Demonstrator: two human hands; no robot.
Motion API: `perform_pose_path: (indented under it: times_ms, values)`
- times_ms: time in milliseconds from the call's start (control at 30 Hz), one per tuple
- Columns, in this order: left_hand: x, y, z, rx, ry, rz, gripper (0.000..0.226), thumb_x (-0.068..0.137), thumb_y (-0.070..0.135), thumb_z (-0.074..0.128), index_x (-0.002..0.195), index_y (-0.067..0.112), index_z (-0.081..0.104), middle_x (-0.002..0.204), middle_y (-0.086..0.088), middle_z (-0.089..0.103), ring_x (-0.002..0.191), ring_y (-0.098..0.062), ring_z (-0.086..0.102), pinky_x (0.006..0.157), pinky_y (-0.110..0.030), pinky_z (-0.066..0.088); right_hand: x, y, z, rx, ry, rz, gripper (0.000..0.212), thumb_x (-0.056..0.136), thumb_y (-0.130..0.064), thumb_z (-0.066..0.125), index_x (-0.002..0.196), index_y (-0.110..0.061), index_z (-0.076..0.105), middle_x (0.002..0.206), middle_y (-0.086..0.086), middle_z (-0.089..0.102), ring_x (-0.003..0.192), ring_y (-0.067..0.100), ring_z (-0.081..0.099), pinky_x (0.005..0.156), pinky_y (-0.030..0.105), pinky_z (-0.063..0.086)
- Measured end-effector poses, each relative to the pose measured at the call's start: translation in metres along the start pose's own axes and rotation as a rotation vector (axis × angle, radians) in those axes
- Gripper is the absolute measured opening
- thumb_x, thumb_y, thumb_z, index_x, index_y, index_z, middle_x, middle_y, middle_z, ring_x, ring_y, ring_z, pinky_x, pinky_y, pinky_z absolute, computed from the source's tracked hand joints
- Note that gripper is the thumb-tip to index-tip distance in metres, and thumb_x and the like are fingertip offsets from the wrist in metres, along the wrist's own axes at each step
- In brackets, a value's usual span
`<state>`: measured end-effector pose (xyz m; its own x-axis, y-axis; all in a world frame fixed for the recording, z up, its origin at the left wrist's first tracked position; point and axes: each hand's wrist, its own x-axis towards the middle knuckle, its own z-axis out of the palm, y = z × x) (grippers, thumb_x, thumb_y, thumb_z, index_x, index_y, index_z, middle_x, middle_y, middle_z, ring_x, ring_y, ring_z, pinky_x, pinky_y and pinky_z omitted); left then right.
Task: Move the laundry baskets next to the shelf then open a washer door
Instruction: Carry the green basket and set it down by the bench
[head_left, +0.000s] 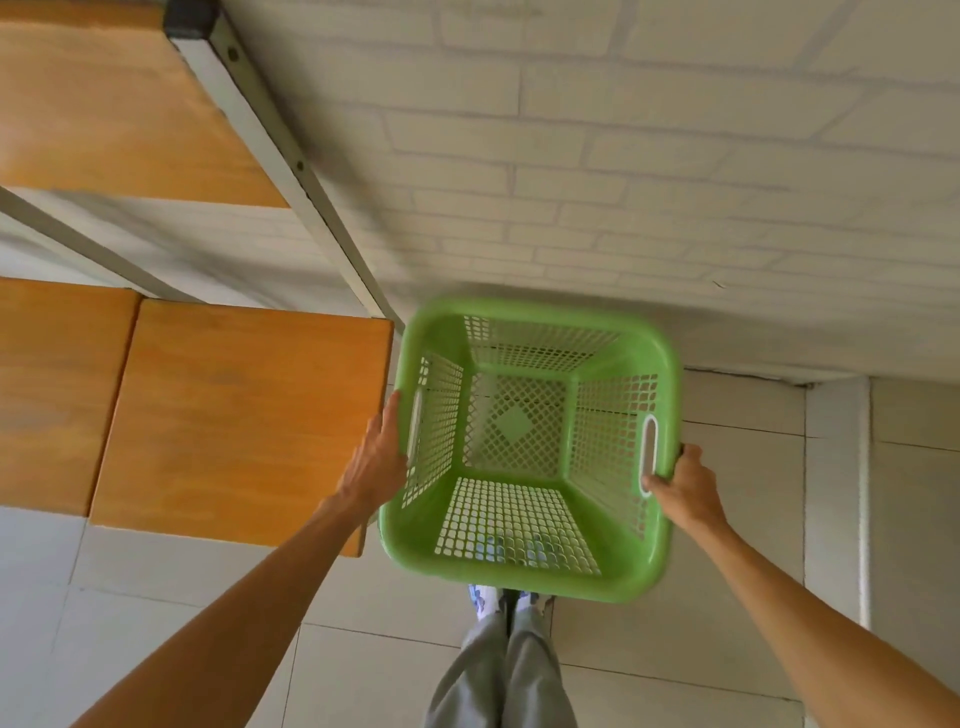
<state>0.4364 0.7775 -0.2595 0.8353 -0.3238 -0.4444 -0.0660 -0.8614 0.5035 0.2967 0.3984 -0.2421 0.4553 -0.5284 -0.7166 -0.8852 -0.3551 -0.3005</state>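
Observation:
An empty green laundry basket (527, 566) with perforated walls hangs in front of me, just right of the shelf (234, 415). My left hand (376, 460) lies flat against the basket's left rim by its handle slot, fingers extended. My right hand (685, 480) grips the right rim, thumb through the handle slot. The shelf has orange wooden boards and a white metal post (291, 171). No washer is in view.
A white brick wall (623, 156) stands right behind the basket. The floor (727, 519) is of pale tiles. My feet and grey trousers (504, 665) are directly below the basket. A white vertical edge (863, 493) runs at the right.

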Motion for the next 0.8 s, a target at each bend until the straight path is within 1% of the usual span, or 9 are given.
perform_pose_path:
  times_ms: [67,133,267,400,567,633,700,767,800]
  values:
    - [0.003,0.000,0.003,0.000,0.001,-0.002,0.094,0.083,-0.015,0.058,0.158,0.011,0.008,0.124,-0.025,0.052,0.087,-0.020,0.053,0.064,-0.028,0.051,0.005,-0.002,0.002,-0.019,0.012,0.002,0.044,0.088,-0.006,0.069,0.120,0.002,0.040,0.098,0.014,0.056,0.057,0.010,0.053,0.043,0.018,0.040]
    - [0.006,0.001,0.005,-0.006,0.008,-0.018,0.092,0.084,-0.014,0.057,0.158,0.012,0.010,0.118,-0.024,0.053,0.081,-0.021,0.056,0.060,-0.029,0.053,0.010,-0.005,0.002,-0.029,0.025,-0.006,0.042,0.087,-0.006,0.069,0.119,0.002,0.041,0.096,0.013,0.056,0.057,0.011,0.053,0.043,0.019,0.039]
    - [0.012,-0.001,0.013,0.008,0.025,-0.052,0.091,0.086,-0.013,0.056,0.158,0.013,0.009,0.113,-0.022,0.052,0.069,-0.021,0.058,0.051,-0.029,0.054,0.016,-0.011,0.003,-0.075,0.066,-0.038,0.040,0.087,-0.009,0.069,0.116,0.000,0.044,0.101,0.017,0.061,0.067,0.027,0.058,0.050,0.024,0.044]
    - [0.014,-0.005,0.017,0.013,-0.002,-0.076,0.094,0.084,-0.015,0.056,0.157,0.017,0.006,0.112,-0.024,0.054,0.069,-0.023,0.060,0.050,-0.032,0.056,0.014,-0.010,0.006,-0.116,0.073,-0.063,0.036,0.089,-0.008,0.066,0.116,0.002,0.044,0.106,0.023,0.064,0.067,0.028,0.058,0.046,0.021,0.040]
    - [0.026,-0.016,0.023,-0.006,-0.045,-0.074,0.102,0.082,-0.012,0.060,0.156,0.028,0.002,0.117,-0.022,0.059,0.076,-0.028,0.068,0.052,-0.038,0.061,0.015,0.000,0.009,-0.133,0.056,-0.060,0.037,0.089,-0.010,0.067,0.116,0.001,0.043,0.108,0.025,0.065,0.070,0.033,0.063,0.056,0.030,0.053]
    - [0.027,-0.021,0.023,-0.019,-0.056,-0.092,0.107,0.080,-0.010,0.064,0.156,0.029,0.000,0.123,-0.020,0.057,0.086,-0.032,0.069,0.057,-0.041,0.062,0.014,0.003,0.007,-0.118,0.027,-0.084,0.044,0.090,-0.014,0.067,0.123,-0.001,0.041,0.111,0.025,0.066,0.077,0.035,0.067,0.064,0.035,0.057]
    - [0.023,-0.013,0.017,-0.029,-0.081,-0.095,0.106,0.077,-0.004,0.069,0.155,0.027,0.004,0.126,-0.019,0.056,0.097,-0.035,0.067,0.062,-0.043,0.063,0.010,0.004,0.001,-0.101,-0.011,-0.110,0.063,0.088,-0.021,0.070,0.137,-0.005,0.033,0.116,0.022,0.066,0.089,0.037,0.069,0.074,0.039,0.058]
    - [0.012,0.004,0.005,-0.033,-0.112,-0.087,0.100,0.077,0.005,0.072,0.154,0.020,0.010,0.129,-0.018,0.054,0.110,-0.036,0.062,0.070,-0.048,0.063,-0.003,0.001,-0.011,-0.095,-0.032,-0.128,0.085,0.087,-0.032,0.071,0.150,-0.009,0.018,0.130,0.022,0.060,0.107,0.039,0.065,0.088,0.045,0.055]
    - [0.004,0.017,-0.006,-0.026,-0.127,-0.101,0.097,0.078,0.008,0.073,0.154,0.016,0.013,0.131,-0.018,0.051,0.115,-0.036,0.058,0.076,-0.051,0.061,-0.013,-0.002,-0.020,-0.104,-0.039,-0.136,0.091,0.087,-0.038,0.069,0.153,-0.011,0.013,0.140,0.021,0.052,0.119,0.039,0.059,0.096,0.048,0.051]
